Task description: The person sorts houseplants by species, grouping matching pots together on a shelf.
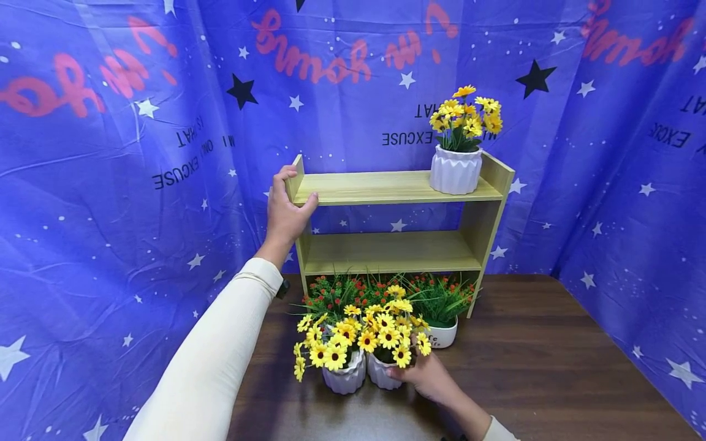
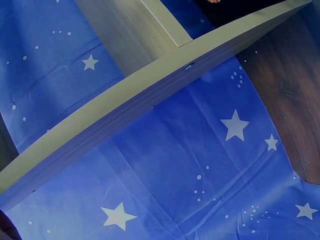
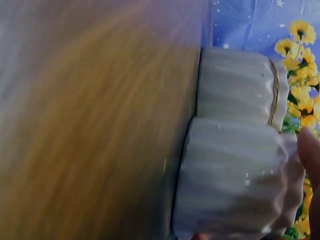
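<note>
In the head view, my left hand (image 1: 288, 208) grips the upper left corner of a light wooden shelf (image 1: 386, 187), thumb over the top board's front edge. My right hand (image 1: 427, 370) holds the right one of two white fluted pots (image 1: 383, 373) with yellow flowers, its thumb at the rim. The other yellow-flowered pot (image 1: 345, 378) stands directly to its left. In the right wrist view, the thumb (image 3: 310, 152) lies at the rim of the nearer pot (image 3: 230, 175); the farther pot (image 3: 235, 87) has twine round it. The left wrist view shows the shelf's side panel (image 2: 115, 102).
A third yellow-flowered pot (image 1: 455, 170) stands at the top board's right end. Behind the front pots, red-flowered green plants (image 1: 436, 306) stand at the shelf's bottom, one in a white lettered planter (image 1: 444, 335). A brown table (image 1: 529, 355) and blue starry cloth (image 1: 353, 92) surround them.
</note>
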